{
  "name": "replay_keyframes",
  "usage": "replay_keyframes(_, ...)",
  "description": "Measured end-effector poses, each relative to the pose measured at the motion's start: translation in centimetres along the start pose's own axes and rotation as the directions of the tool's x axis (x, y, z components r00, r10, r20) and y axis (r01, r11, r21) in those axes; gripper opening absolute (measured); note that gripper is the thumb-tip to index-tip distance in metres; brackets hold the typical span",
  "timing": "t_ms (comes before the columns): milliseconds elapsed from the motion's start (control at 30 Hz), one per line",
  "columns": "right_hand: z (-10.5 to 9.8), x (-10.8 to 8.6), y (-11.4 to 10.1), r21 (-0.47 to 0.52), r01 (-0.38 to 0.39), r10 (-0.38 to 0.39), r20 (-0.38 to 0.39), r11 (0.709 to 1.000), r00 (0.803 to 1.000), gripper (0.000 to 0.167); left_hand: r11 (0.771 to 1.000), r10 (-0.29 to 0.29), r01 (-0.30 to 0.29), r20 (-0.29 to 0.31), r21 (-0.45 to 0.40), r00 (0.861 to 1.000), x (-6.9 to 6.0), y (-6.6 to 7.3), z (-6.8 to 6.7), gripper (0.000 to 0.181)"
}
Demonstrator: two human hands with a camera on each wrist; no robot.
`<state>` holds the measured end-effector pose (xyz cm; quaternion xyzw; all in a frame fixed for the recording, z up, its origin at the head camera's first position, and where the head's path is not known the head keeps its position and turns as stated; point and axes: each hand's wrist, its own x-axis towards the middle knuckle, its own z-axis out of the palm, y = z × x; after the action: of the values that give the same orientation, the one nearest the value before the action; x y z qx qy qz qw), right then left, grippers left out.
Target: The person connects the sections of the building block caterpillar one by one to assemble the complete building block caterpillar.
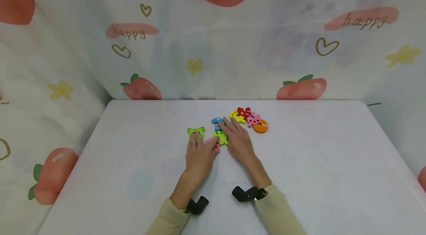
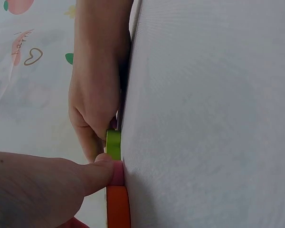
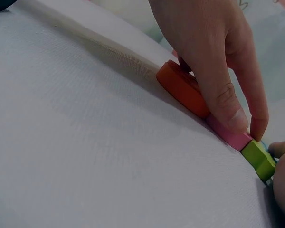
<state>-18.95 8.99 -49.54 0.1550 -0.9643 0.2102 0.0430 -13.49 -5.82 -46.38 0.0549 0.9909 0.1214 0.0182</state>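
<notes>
In the head view, the left hand [image 1: 199,159] lies over a green frog-faced piece [image 1: 195,130], its middle fingers on it. Its thumb and forefinger pinch a spotted pink piece [image 1: 212,142]; the thumb presses the pink edge [image 3: 230,135] in the right wrist view. Against the pink piece sits a green piece [image 1: 221,138], with a blue piece [image 1: 217,121] behind it. The right hand [image 1: 239,144] rests with extended fingers at the blue piece and beside the green one; its thumb is hidden from above. An orange piece [image 3: 183,89] touches the pink one, under the left hand.
Right of the blue piece lies a curved group: a yellow piece [image 1: 237,117], a red piece [image 1: 244,113], another pink piece [image 1: 254,118] and an orange round piece [image 1: 260,126]. A white cloth covers the table [image 1: 316,175]; a patterned curtain [image 1: 233,50] hangs behind it.
</notes>
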Motion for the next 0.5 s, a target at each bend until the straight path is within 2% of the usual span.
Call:
replay_keyframes(133, 0.0, -0.1, 0.2, 0.028, -0.064, 0.066, -0.066, 0.998, 0.996, 0.043, 1.000, -0.012, 0.012, 0.010, -0.006, 1.000, 0.0, 0.2, -0.2, 0.048)
replay_keyframes(233, -0.1, -0.4, 0.3, 0.043, -0.108, 0.114, -0.156, 0.993, 0.981, 0.039, 1.000, -0.017, 0.017, 0.006, -0.001, 1.000, 0.0, 0.2, -0.2, 0.048)
replay_keyframes(333, -0.3, -1.0, 0.1, 0.027, -0.125, 0.128, -0.223, 0.992, 0.966, 0.037, 1.000, -0.017, 0.017, 0.003, 0.000, 1.000, 0.0, 0.2, -0.1, 0.048)
replay_keyframes(433, -0.6, -1.5, -0.1, 0.038, -0.149, 0.154, -0.236, 0.988, 0.960, 0.036, 1.000, 0.000, 0.000, -0.007, 0.021, 1.000, -0.1, 0.1, -0.2, 0.047)
replay_keyframes(500, -0.8, -1.8, -0.2, 0.064, -0.165, 0.176, -0.225, 0.984, 0.958, 0.035, 0.998, 0.016, -0.015, -0.013, 0.063, 1.000, -0.1, -0.1, -0.3, 0.046)
